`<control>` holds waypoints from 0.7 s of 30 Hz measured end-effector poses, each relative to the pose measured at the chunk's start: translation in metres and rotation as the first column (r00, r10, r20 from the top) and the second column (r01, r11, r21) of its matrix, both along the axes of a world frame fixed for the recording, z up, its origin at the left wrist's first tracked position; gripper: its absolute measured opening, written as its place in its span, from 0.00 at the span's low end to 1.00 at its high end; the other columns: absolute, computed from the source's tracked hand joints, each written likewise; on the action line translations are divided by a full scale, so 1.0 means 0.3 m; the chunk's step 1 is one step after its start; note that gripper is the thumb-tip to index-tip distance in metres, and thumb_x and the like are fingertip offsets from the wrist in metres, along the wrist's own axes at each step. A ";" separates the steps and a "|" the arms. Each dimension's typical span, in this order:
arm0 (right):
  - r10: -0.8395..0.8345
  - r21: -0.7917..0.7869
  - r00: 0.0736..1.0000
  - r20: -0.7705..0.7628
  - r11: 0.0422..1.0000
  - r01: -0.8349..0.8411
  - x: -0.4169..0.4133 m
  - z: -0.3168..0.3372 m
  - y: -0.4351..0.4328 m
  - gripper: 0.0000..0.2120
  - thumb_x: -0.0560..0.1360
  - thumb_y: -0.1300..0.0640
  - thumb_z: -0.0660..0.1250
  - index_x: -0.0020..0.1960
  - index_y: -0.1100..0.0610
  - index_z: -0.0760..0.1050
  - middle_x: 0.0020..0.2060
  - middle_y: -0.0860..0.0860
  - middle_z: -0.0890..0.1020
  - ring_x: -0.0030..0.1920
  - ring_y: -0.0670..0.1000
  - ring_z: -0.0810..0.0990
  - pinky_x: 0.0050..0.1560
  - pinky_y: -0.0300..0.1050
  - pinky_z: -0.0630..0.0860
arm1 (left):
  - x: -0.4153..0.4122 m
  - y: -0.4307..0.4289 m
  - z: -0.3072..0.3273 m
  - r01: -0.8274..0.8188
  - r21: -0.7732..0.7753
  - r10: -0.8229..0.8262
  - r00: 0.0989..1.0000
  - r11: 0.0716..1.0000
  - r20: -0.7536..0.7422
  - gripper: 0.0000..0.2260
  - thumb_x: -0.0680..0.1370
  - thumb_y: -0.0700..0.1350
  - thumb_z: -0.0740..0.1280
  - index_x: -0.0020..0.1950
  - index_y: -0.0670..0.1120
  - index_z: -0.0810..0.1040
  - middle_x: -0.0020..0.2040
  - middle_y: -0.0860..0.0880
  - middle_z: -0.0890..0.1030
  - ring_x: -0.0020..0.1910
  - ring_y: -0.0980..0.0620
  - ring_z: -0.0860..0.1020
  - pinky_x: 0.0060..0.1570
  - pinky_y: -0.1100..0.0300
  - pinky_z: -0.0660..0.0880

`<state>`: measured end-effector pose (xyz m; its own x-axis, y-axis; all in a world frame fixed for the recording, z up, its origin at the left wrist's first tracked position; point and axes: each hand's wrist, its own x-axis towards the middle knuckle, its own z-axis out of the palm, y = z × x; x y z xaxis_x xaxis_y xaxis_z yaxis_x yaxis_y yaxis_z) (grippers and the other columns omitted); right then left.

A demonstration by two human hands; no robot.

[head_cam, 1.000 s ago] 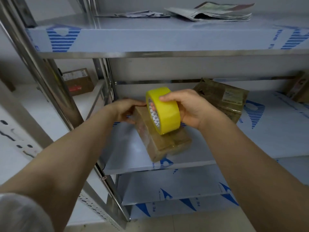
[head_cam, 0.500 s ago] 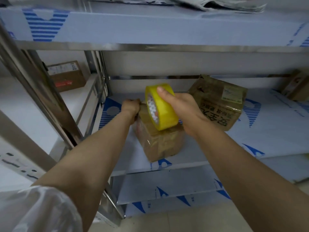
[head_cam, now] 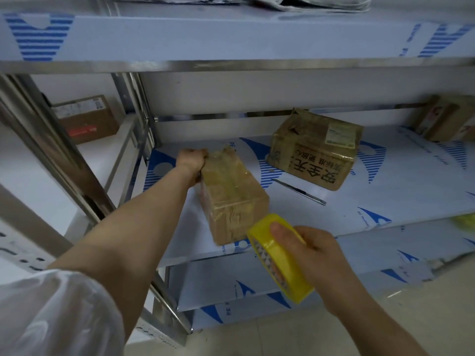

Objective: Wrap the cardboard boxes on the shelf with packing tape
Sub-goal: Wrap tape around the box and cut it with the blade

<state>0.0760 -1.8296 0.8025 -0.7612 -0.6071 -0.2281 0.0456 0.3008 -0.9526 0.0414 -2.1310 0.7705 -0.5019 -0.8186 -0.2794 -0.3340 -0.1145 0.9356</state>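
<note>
A small cardboard box (head_cam: 232, 196) with clear tape over it lies on the middle shelf (head_cam: 359, 201), near the shelf's front edge. My left hand (head_cam: 191, 159) grips the box's far left end. My right hand (head_cam: 316, 253) holds a yellow roll of packing tape (head_cam: 280, 258) in front of and below the box's near end, off the shelf's edge. A strip of clear tape runs along the top of the box towards the roll. A second, larger taped box (head_cam: 314, 150) with black printed characters sits behind and to the right.
A thin metal blade or cutter (head_cam: 298, 190) lies on the shelf between the two boxes. Another box (head_cam: 447, 119) sits at the far right, and one more box (head_cam: 87, 118) on the neighbouring rack at left. Papers (head_cam: 308, 2) lie on the upper shelf. Steel uprights (head_cam: 51, 140) stand at left.
My right hand has pulled the tape roll from above the box's far end down past its near end. The left hand stays on the box's far end.
</note>
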 end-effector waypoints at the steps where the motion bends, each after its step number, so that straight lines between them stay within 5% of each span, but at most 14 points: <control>1: -0.006 0.020 1.000 -0.014 1.000 0.007 0.010 -0.042 -0.001 0.28 0.71 0.43 0.67 0.42 0.71 0.76 0.28 0.60 0.79 0.26 0.48 0.79 0.30 0.39 0.78 | 0.000 0.000 -0.004 -0.015 -0.002 0.015 1.000 1.000 0.014 0.12 0.80 0.44 0.62 0.36 0.46 0.68 0.34 0.48 0.71 0.31 0.52 0.71 0.30 0.60 0.70; 4: -0.021 0.051 0.999 -0.043 0.998 0.024 0.036 -0.143 -0.016 0.33 0.66 0.34 0.65 0.38 0.68 0.73 0.33 0.66 0.78 0.37 0.64 0.79 0.41 0.58 0.78 | -0.001 -0.011 -0.005 -0.002 -0.088 0.008 0.997 0.996 0.074 0.14 0.80 0.45 0.61 0.35 0.43 0.68 0.33 0.45 0.71 0.32 0.48 0.70 0.31 0.57 0.67; 6: -0.040 0.048 0.999 -0.034 0.998 0.041 0.033 -0.191 -0.033 0.27 0.68 0.37 0.66 0.32 0.62 0.71 0.29 0.60 0.77 0.35 0.62 0.78 0.38 0.54 0.77 | 0.004 -0.011 0.008 0.115 -0.333 -0.023 0.963 0.936 0.269 0.15 0.81 0.45 0.60 0.35 0.43 0.69 0.36 0.44 0.75 0.38 0.46 0.73 0.36 0.57 0.68; 8: -0.047 0.054 0.998 -0.048 0.997 0.050 0.021 -0.218 -0.052 0.23 0.73 0.44 0.67 0.27 0.56 0.66 0.21 0.48 0.70 0.28 0.52 0.72 0.30 0.43 0.70 | -0.002 -0.011 0.042 0.121 -0.531 0.089 0.932 0.839 0.352 0.06 0.79 0.42 0.60 0.44 0.43 0.74 0.46 0.42 0.79 0.47 0.43 0.77 0.54 0.53 0.72; 11: -0.051 0.066 0.998 -0.023 0.996 0.053 0.012 -0.241 -0.084 0.24 0.73 0.45 0.68 0.23 0.52 0.66 0.21 0.47 0.70 0.28 0.50 0.72 0.33 0.46 0.71 | -0.063 0.068 0.097 0.268 -0.670 0.077 0.895 0.692 0.439 0.15 0.80 0.43 0.55 0.65 0.40 0.69 0.53 0.41 0.79 0.54 0.43 0.77 0.72 0.46 0.56; 13: -0.051 0.068 0.999 -0.004 0.996 0.052 0.013 -0.256 -0.097 0.22 0.73 0.44 0.68 0.23 0.50 0.70 0.23 0.50 0.73 0.31 0.52 0.75 0.37 0.52 0.75 | -0.099 0.123 0.096 0.378 -0.632 0.041 0.838 0.676 0.545 0.19 0.82 0.50 0.49 0.65 0.41 0.68 0.54 0.41 0.79 0.55 0.42 0.76 0.66 0.46 0.62; 17: -0.039 0.059 0.998 -0.052 0.997 0.042 0.002 -0.270 -0.100 0.20 0.71 0.39 0.67 0.26 0.48 0.71 0.25 0.53 0.72 0.32 0.55 0.77 0.39 0.53 0.76 | -0.144 0.111 0.049 0.481 -0.587 0.061 0.738 0.651 0.672 0.12 0.82 0.45 0.53 0.46 0.44 0.73 0.46 0.45 0.76 0.45 0.47 0.74 0.46 0.54 0.69; 21: -0.040 0.085 0.997 -0.063 0.995 0.045 -0.007 -0.300 -0.096 0.23 0.63 0.29 0.62 0.27 0.48 0.69 0.24 0.49 0.71 0.33 0.59 0.78 0.36 0.50 0.74 | -0.194 0.088 0.055 0.488 -0.558 0.063 0.712 0.671 0.699 0.10 0.82 0.41 0.55 0.43 0.43 0.71 0.42 0.46 0.72 0.45 0.48 0.73 0.44 0.57 0.67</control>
